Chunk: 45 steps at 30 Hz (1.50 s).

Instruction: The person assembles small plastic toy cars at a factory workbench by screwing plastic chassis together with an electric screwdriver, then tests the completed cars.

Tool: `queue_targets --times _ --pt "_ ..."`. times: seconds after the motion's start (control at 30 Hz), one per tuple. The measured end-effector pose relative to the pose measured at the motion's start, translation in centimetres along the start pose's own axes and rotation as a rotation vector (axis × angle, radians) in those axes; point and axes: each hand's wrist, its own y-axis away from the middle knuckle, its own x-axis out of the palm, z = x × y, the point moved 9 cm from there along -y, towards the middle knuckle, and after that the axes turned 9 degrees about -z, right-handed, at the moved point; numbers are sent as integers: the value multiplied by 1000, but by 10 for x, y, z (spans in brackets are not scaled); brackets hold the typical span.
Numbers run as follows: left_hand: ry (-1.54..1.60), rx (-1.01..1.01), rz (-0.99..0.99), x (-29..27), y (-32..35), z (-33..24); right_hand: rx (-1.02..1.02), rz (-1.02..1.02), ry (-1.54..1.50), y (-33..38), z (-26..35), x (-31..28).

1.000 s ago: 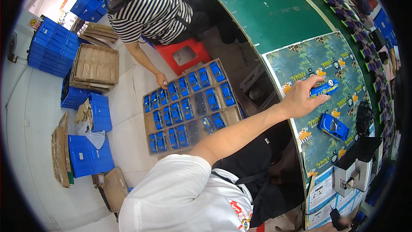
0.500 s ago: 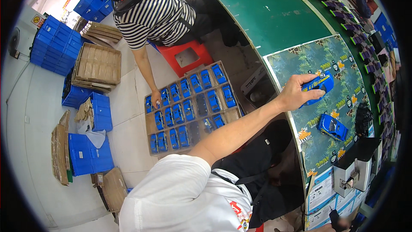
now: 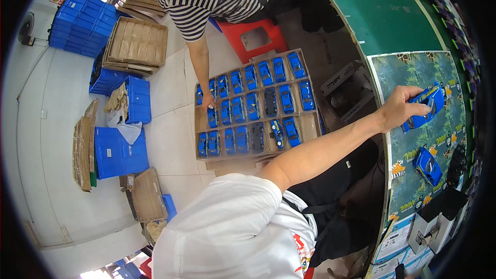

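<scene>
My left hand [image 3: 400, 109] grips a blue toy car [image 3: 427, 106] with yellow markings, thumb and fingers closed on its sides, above a patterned mat [image 3: 413, 69]. A second blue toy car [image 3: 428, 167] sits on the mat nearer to me, apart from the hand. My right hand is out of view. To the left, a partitioned tray [image 3: 308, 124] holds several rows of blue toy cars, some with their dark undersides up. A co-worker's hand [image 3: 208, 102] touches a car [image 3: 212, 117] near that tray's left edge.
The co-worker in a striped shirt [image 3: 209, 8] sits on a red stool [image 3: 245, 49] beyond the tray. Blue crates [image 3: 121, 152] and cardboard trays [image 3: 137, 44] are stacked at left. A metal fixture [image 3: 439, 217] stands at the mat's near end. Green tabletop [image 3: 382, 18] continues beyond the mat.
The whole view has swung, so the tray and mat sit further right. The co-worker's hand has moved from the tray's far row to the middle row. My left hand still holds the toy car.
</scene>
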Motion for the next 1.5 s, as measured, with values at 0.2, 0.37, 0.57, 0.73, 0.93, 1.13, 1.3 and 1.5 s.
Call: queue_targets --times 0.2,0.37,0.57,0.73,0.93,1.13,1.3,1.5 --pt "-19 41 -104 -1 5 -9 628 -8 -765 6 19 19" --pt "-144 182 -115 3 6 -13 458 63 -580 6 -9 23" --pt "-174 183 -95 5 10 -20 810 79 -860 2 66 30" --pt "-181 169 -75 8 8 -16 913 -76 -692 4 47 19" --pt "-177 154 -10 18 7 -20 287 70 -234 -8 -29 16" --pt "-316 222 -70 8 8 -22 873 177 -665 20 -56 44" --pt "-422 242 -16 11 12 -18 -104 115 286 14 -49 20" --pt "-396 222 26 14 13 -20 -201 78 391 19 -35 45"
